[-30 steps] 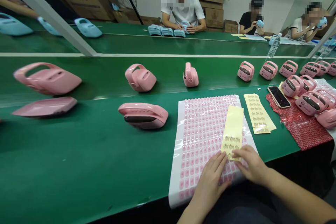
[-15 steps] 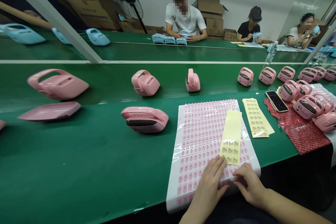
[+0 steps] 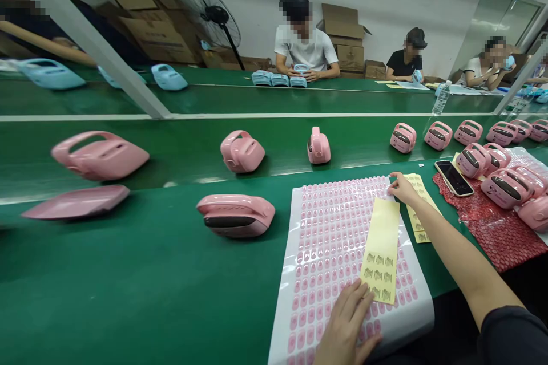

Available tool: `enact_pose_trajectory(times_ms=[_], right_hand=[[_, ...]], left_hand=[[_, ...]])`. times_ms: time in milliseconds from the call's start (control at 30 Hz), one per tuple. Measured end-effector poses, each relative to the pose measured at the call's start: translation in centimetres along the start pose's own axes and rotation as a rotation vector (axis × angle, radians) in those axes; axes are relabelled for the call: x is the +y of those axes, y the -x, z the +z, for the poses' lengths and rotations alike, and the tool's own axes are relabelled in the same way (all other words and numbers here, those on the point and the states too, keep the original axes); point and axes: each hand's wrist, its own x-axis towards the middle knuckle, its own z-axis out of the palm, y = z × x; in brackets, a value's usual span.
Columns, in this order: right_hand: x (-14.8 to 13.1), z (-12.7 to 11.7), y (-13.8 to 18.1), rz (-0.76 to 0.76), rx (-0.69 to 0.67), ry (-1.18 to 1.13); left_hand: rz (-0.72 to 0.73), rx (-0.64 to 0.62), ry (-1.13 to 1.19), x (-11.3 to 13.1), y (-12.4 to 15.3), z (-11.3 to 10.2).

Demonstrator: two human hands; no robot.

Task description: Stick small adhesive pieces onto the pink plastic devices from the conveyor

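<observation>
Left fingers [image 3: 350,299]: they are lying fairly flat and close together, thumb set apart, and I am seeing their tips touching the lower left edge of the yellow label strip [image 3: 383,228].
Left hand [image 3: 340,328]: it is resting on the near part of the pink sticker sheet [image 3: 325,239].
Sheet: it is lying on the green tabletop [image 3: 171,285], its near right side curling over the edge.
Strip: it is lying on the sheet's right side, printed labels filling its near part, plain yellow showing beyond.
Right hand [image 3: 402,189]: thumb and forefinger are bending toward each other at the sheet's top right corner; I cannot tell from here whether they are pinching it.
More strips [image 3: 413,220]: they are lying just right of the sheet, partly hidden by my right forearm [image 3: 458,256].
Lone pink case [image 3: 235,215]: it is lying left of the sheet, dark panel facing me.
Red bubble wrap [image 3: 492,234]: it is spreading at right, a phone [image 3: 454,178] resting on its left edge, clustered pink cases [image 3: 509,188] sitting beyond.
Far row [image 3: 319,147]: more pink cases are standing across the green surface.
Bottle [image 3: 440,98]: it is standing near the pale rail [image 3: 274,116].
Opposite side: a white-shirted person [image 3: 306,45] is sitting behind stacked blue cases [image 3: 262,77].
Back wall: a black fan [image 3: 216,14] is standing beside cardboard boxes [image 3: 156,37].
</observation>
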Motion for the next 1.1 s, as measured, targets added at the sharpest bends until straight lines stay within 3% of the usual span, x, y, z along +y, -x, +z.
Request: enact_pose_trajectory(times_ms=[367,600,800,967,1100], right_hand=[[0.2,1.1,-0.6,-0.036,-0.009,0.220],[0.7,1.7,-0.4,-0.202,0.033,0.350],[0.3,1.5,1.0,-0.319,0.162,0.432],[-0.4,1.3,7.3,-0.548,0.306,0.282],[-0.6,3.1,16.1,-0.719,0.176,0.137]], left_hand=[[0.022,0.005,-0.027,-0.2,0.1,0.2],[0.009,0.008,-0.015,0.0,-0.1,0.0],[-0.006,0.001,0.022,-0.1,-0.1,0.3],[-0.103,-0.036,0.147,0.4,-0.6,0.0],[-0.247,-0.256,0.348,0.7,-2.0,-2.2]])
